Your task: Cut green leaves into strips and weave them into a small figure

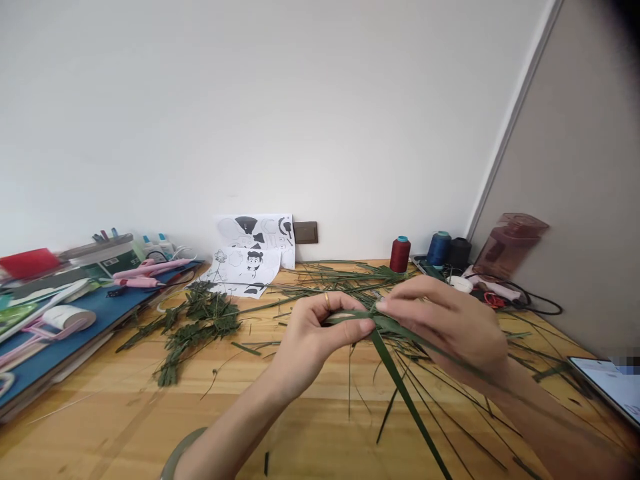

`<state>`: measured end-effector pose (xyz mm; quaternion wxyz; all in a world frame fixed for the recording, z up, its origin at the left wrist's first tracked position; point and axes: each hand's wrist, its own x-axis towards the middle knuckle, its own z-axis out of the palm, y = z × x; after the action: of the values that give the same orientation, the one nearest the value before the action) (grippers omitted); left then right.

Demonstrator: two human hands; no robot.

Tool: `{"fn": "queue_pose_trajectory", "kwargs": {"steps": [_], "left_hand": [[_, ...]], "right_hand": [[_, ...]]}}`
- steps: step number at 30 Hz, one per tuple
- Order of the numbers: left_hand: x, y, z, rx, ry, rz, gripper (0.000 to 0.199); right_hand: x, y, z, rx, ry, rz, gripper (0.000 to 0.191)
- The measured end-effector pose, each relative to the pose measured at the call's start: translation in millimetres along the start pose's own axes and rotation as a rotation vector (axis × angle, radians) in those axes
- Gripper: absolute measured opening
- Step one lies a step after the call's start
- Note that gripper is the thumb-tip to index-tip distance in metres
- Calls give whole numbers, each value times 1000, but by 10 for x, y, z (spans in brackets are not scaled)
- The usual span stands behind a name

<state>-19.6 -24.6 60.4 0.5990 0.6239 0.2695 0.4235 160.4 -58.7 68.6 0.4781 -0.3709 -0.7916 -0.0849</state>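
Both hands meet above the wooden table, working on long green grass blades (pixel 400 387). My left hand (pixel 320 330), with a ring on one finger, pinches the blades between thumb and forefinger where they cross. Close beside it, my right hand (pixel 447 323) has thumb and fingers closed on the same blades near the crossing. One broad blade hangs down from there toward the table's front edge, and another trails along under my right wrist. The exact fold between the fingertips is partly hidden.
Loose grass litters the wooden table (pixel 125 440). Wilted leaves (pixel 210 320) lie left, near printed sheets (pixel 255 260). Thread spools, dark red (pixel 400 255) and blue (pixel 439 250), stand at the back right. A blue mat (pixel 107 333) holds pink glue guns (pixel 145 272). A phone (pixel 607 383) lies right.
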Motion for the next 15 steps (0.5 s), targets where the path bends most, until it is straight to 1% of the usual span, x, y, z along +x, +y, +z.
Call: {"fn": "queue_pose_trajectory", "kwargs": {"steps": [2,4,6,7,9,10,12,15], "left_hand": [[16,-5,-33,26,55,21,10],[29,-9,-65,80,105,46,10],[41,-14,-92,145,148,68,11],[49,-17,-104,173,165,77,11],[70,-21,-132,213,191,83,11],[82,-20,-150,224,200,84,11],[112,-14,-197,223,212,85,11],[154,7,-282,139,234,102,9]], "right_hand": [[10,45,-2,252,-126,326,19],[26,61,-19,551,-277,602,24],[41,51,-40,733,-436,776,21],[49,41,-49,756,-494,832,18],[66,29,-68,719,-562,879,15],[75,33,-80,687,-588,865,15],[88,71,-106,597,-640,785,19],[87,203,-137,429,-719,588,22]]}}
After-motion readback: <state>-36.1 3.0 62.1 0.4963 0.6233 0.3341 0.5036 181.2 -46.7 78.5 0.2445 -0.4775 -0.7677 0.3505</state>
